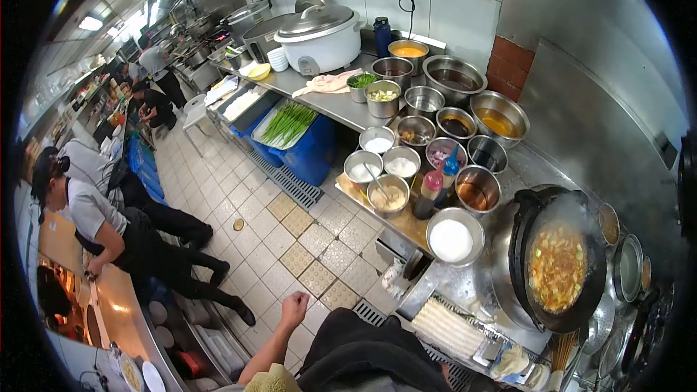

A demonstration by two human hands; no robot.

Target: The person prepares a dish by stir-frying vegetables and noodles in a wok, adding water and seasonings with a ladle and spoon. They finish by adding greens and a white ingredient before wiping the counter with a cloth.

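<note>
My left hand [294, 308] is raised over the tiled floor, its fingers curled in; whether anything is inside them is too small to tell. My right hand is not visible. To the right, a black wok [597, 276] on the stove holds a steaming stew [557, 268] with pale and green pieces. A metal bowl of white powder [451, 240] stands left of the wok. Beside it are a red-capped bottle [430, 190] and a blue-capped bottle [449, 173]. Folded white cloths [450, 330] lie at the near counter edge.
Steel bowls of sauces and ingredients crowd the counter, with a rice cooker [319, 38] behind. A blue bin [314, 158] of green stalks stands below. Two co-workers [138, 236] stand at the left counter; more people are farther back. A white stool [194, 112] is on the floor.
</note>
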